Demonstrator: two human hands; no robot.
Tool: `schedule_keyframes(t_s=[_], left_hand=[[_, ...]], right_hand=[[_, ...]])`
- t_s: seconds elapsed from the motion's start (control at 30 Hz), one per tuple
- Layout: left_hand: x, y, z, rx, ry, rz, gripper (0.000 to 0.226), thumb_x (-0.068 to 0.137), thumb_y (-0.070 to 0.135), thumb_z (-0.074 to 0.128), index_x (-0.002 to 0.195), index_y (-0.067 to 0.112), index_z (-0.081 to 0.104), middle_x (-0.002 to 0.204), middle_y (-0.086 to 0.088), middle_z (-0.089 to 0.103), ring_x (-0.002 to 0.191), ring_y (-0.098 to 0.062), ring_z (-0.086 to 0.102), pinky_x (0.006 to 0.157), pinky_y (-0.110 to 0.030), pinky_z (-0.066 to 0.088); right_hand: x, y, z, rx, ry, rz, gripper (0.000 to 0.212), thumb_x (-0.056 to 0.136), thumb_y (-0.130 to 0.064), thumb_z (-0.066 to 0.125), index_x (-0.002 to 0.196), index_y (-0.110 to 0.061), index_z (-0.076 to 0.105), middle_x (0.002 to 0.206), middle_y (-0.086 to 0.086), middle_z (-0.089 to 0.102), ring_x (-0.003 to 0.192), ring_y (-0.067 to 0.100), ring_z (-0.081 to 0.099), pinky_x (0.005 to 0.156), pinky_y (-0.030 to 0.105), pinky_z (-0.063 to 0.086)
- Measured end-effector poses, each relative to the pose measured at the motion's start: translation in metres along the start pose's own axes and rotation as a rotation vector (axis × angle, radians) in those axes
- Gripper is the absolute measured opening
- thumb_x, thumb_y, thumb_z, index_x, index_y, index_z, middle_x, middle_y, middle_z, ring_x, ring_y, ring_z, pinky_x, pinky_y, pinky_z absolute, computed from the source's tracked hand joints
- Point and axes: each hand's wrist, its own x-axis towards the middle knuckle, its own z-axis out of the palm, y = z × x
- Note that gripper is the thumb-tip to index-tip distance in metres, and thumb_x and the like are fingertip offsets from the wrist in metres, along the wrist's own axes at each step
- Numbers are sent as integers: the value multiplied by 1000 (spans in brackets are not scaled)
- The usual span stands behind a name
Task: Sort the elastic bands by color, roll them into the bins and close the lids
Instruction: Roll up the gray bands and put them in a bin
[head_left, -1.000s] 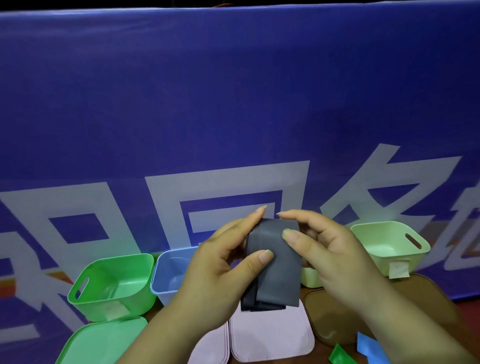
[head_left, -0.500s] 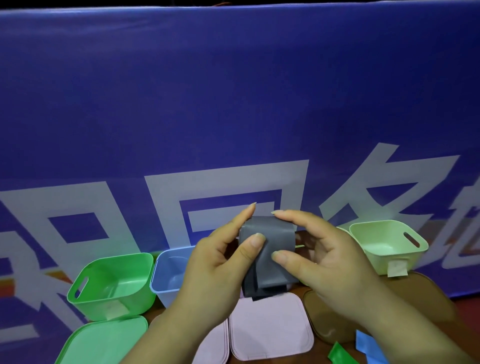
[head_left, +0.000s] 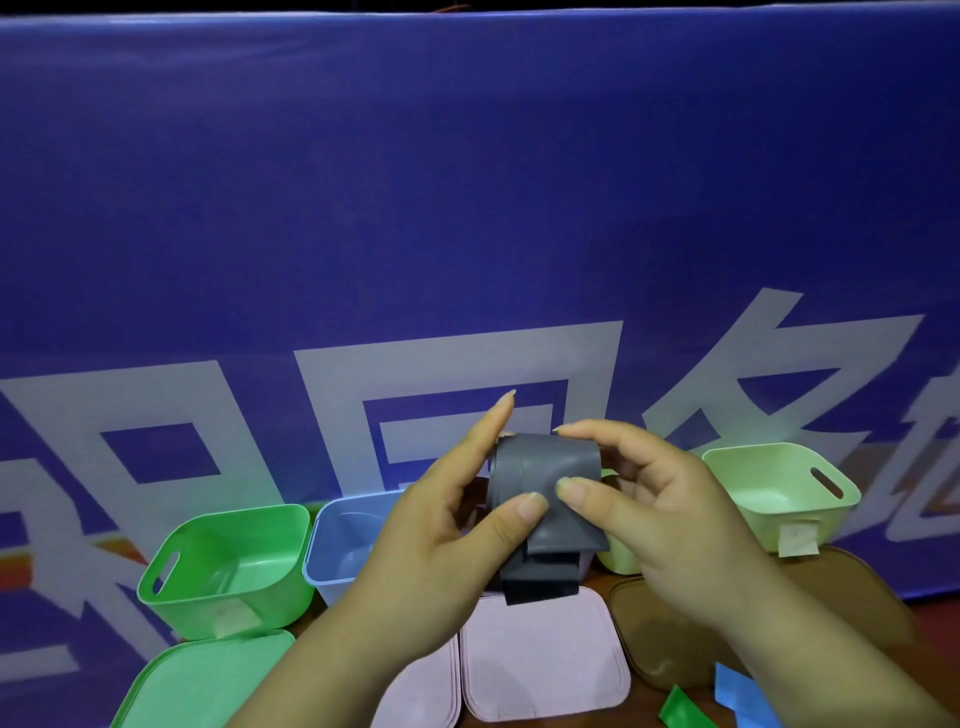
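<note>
A grey elastic band (head_left: 545, 499) is held up in front of me, its top part curled into a roll and its loose end hanging down. My left hand (head_left: 441, 551) pinches it from the left with thumb and fingers. My right hand (head_left: 670, 514) grips the roll from the right. Behind and below stand open bins: a green bin (head_left: 228, 566), a light blue bin (head_left: 345, 540) and a pale green bin (head_left: 779, 488). A yellow-green bin (head_left: 618, 558) is mostly hidden by my right hand.
Lids lie flat in front of the bins: a green lid (head_left: 208, 680), pink lids (head_left: 540, 660) and a brown lid (head_left: 660, 639). A green band (head_left: 680, 714) and a blue band (head_left: 735, 691) lie at the lower right. A blue banner (head_left: 467, 208) stands behind.
The grey band has been rolled further: the roll at the top is thicker and the hanging end is shorter. Both hands stay on it at about the same height.
</note>
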Motion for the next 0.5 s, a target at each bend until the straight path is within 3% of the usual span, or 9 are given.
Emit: schedule_keyframes(t_s=[0.13, 0.23, 0.33, 0.43, 0.5], left_hand=[[0, -4, -6, 152, -10, 121, 56, 88, 36, 69, 133, 59, 46, 132, 23, 54, 119, -14, 59, 91, -25, 54], [1, -7, -11, 242, 4, 192, 48, 86, 41, 66, 130, 55, 52, 138, 22, 51, 129, -13, 51, 96, -21, 49], [3, -10, -12, 224, 13, 202, 42, 85, 36, 68, 124, 48, 60, 133, 18, 56, 128, -14, 52, 95, -19, 49], [4, -13, -10, 152, 52, 198, 41, 82, 18, 73, 119, 36, 67, 122, 9, 63, 119, -21, 59, 89, -20, 51], [3, -15, -9, 110, 72, 177, 41, 82, 16, 72, 117, 35, 68, 120, 7, 65, 116, -21, 61, 88, -19, 52]], right_hand=[[3, 0, 1, 29, 12, 56, 40, 75, -24, 71, 115, -21, 67, 101, 0, 75, 95, 17, 72, 76, 28, 58], [5, -2, 3, 37, 18, 89, 29, 85, -13, 69, 113, -21, 68, 98, 0, 75, 94, 19, 72, 74, 32, 60], [5, -4, 5, 85, 19, 120, 24, 89, -9, 65, 109, -21, 69, 92, 1, 76, 89, 19, 73, 67, 27, 59], [6, -4, 8, 65, 5, 117, 22, 89, -16, 65, 109, -23, 70, 94, -1, 75, 90, 20, 72, 67, 25, 59], [5, -3, 8, -9, 3, 89, 29, 82, -32, 66, 110, -28, 69, 98, -6, 74, 95, 18, 71, 77, 30, 61]])
